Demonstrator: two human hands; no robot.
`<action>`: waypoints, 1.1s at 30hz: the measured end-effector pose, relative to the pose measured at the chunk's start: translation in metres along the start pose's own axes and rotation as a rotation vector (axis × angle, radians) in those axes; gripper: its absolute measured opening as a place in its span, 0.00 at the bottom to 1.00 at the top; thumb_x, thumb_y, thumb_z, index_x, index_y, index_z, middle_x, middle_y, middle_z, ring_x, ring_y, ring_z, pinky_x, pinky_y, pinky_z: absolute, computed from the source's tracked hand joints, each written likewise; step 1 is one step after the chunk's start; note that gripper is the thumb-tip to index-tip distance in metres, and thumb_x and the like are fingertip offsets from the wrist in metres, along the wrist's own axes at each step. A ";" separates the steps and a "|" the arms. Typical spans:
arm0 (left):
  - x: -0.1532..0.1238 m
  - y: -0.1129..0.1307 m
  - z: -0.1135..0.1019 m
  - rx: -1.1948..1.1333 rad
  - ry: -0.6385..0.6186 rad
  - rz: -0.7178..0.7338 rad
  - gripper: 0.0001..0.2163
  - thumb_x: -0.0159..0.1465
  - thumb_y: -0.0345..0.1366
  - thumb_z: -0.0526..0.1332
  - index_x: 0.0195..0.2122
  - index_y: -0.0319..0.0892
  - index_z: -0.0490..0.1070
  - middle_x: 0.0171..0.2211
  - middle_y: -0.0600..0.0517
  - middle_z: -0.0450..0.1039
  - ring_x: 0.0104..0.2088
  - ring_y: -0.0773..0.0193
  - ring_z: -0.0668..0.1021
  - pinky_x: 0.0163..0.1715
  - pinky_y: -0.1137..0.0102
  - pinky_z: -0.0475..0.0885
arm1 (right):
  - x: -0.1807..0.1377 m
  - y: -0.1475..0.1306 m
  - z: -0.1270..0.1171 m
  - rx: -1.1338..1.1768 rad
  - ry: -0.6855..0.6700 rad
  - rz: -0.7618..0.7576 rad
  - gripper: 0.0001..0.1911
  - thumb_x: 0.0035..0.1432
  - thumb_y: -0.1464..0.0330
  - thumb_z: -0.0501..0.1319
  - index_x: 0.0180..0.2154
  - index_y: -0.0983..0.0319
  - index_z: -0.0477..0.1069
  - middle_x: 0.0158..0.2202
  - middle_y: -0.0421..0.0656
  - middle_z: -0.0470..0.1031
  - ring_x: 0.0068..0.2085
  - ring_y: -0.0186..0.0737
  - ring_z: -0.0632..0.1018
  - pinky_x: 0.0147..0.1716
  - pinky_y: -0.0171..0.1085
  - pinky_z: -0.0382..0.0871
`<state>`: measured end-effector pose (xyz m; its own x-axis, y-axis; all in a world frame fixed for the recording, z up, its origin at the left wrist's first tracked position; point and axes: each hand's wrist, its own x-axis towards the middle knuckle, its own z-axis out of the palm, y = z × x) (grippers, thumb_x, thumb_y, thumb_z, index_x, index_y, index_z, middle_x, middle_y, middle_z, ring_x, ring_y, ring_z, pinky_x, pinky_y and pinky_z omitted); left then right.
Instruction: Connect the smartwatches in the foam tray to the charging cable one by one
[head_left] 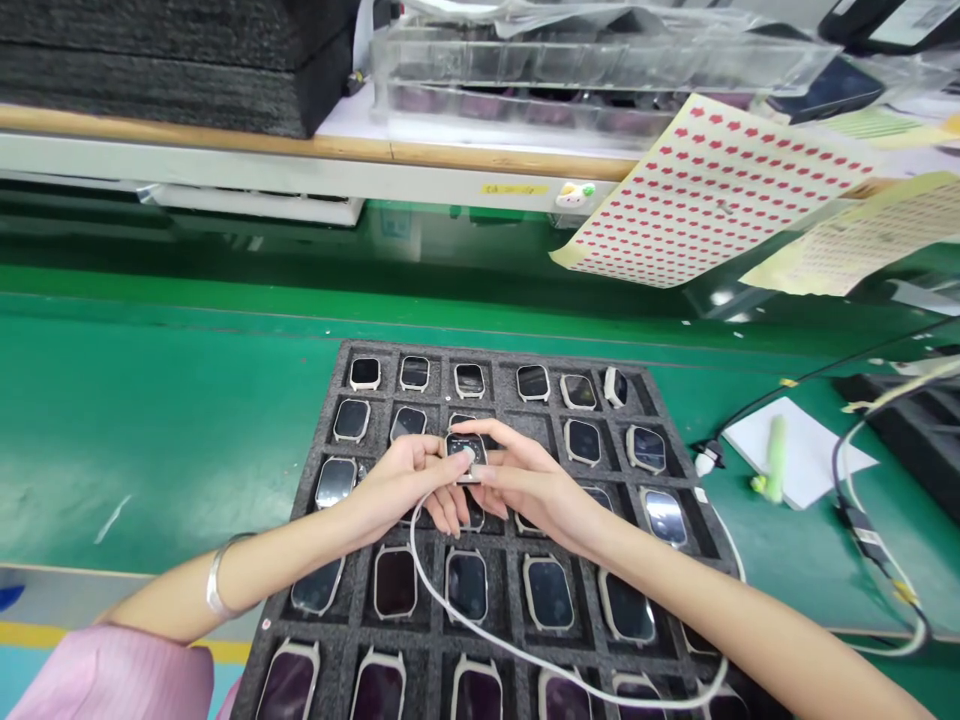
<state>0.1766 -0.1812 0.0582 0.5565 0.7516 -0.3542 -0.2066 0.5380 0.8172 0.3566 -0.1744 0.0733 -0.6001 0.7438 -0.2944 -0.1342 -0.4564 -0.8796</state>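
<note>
Both of my hands meet over a dark foam tray point(510, 530), closed around one smartwatch point(466, 447) whose screen is lit. My left hand point(416, 478) grips its left side, the thumb lying on the screen. From the other side my right hand point(517, 470) holds the case by its edges. A white cable point(450, 607) runs from beneath my left fingers, loops across the tray and passes under my right forearm; its end is hidden. Strapless watch cases with dark screens, such as this watch point(548, 593), fill most compartments around and below my hands.
The tray lies on a green table point(165, 420). At right are white paper point(817, 450) with a pale green pen-like object point(775, 455) and several cables point(862, 530). A shelf above bears black foam point(150, 70) and clear plastic trays point(525, 65); a sticker sheet point(697, 195) hangs down.
</note>
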 end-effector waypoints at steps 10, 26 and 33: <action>-0.007 0.002 0.000 0.083 -0.008 0.046 0.16 0.60 0.46 0.63 0.35 0.35 0.64 0.23 0.46 0.75 0.16 0.66 0.75 0.16 0.77 0.71 | -0.001 0.001 -0.002 -0.124 -0.055 -0.108 0.22 0.59 0.69 0.62 0.54 0.60 0.61 0.26 0.36 0.65 0.24 0.32 0.66 0.22 0.31 0.59; -0.004 -0.016 0.001 0.351 -0.028 0.146 0.14 0.58 0.38 0.65 0.42 0.41 0.65 0.38 0.52 0.70 0.40 0.61 0.74 0.40 0.69 0.70 | -0.009 -0.011 -0.010 -1.413 0.032 -0.589 0.21 0.59 0.63 0.63 0.50 0.67 0.66 0.44 0.53 0.67 0.45 0.51 0.70 0.43 0.50 0.68; -0.009 -0.013 0.001 0.433 -0.039 0.049 0.11 0.61 0.42 0.62 0.39 0.41 0.67 0.29 0.55 0.67 0.31 0.67 0.70 0.33 0.74 0.65 | -0.052 -0.042 -0.032 -1.173 0.192 -0.594 0.19 0.58 0.64 0.65 0.49 0.64 0.67 0.43 0.47 0.69 0.45 0.44 0.71 0.46 0.41 0.67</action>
<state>0.1749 -0.1959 0.0510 0.5860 0.7529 -0.2995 0.1187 0.2859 0.9509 0.4188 -0.1782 0.1139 -0.5539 0.7835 0.2816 0.4781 0.5762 -0.6629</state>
